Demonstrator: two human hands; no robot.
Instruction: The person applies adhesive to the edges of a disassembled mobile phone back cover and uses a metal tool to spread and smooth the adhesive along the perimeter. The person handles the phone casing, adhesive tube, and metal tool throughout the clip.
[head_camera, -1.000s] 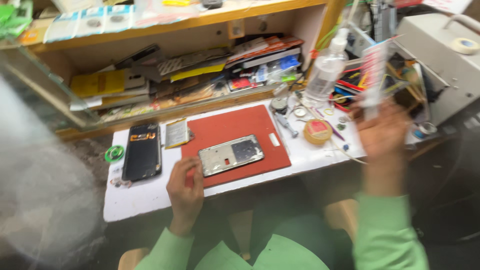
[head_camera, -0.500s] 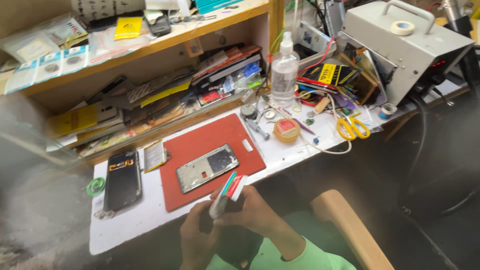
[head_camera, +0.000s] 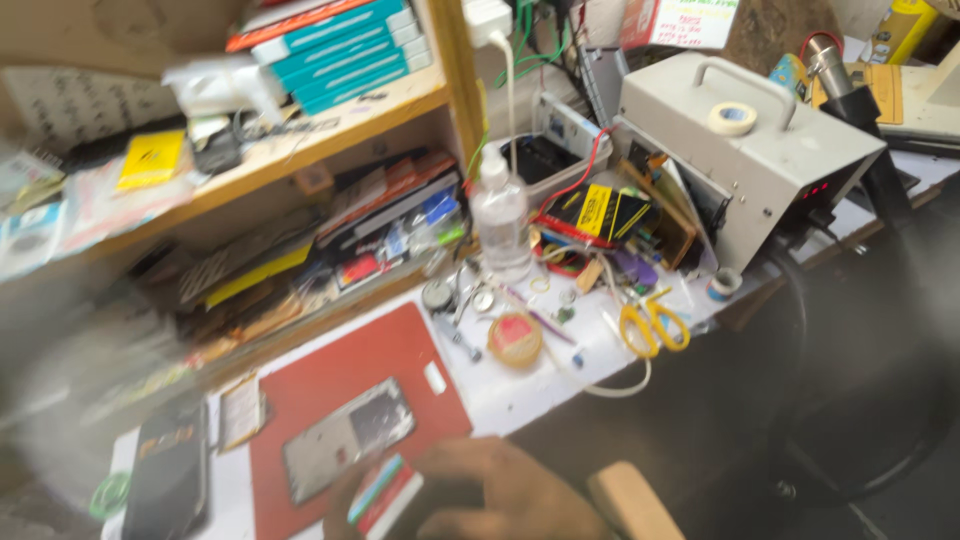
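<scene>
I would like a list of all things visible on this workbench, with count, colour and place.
red mat: one, red, bench front
phone frame: one, grey, on the mat
dark phone: one, black, left of the mat
clear bottle: one, clear, behind the mat
scissors: one, yellow handles, bench right
tape roll: one, yellowish, beside the mat
grey machine: one, grey, right
hands: blurred, bottom edge, holding a small striped pack

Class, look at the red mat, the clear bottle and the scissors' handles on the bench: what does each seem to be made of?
Red mat: probably rubber or silicone, matte, lying flat with no glare. Bottle: clear plastic by its look, see-through with soft highlights and a white nozzle. Scissors: the yellow handles look like glossy moulded plastic; the blades are too blurred to judge.
</scene>
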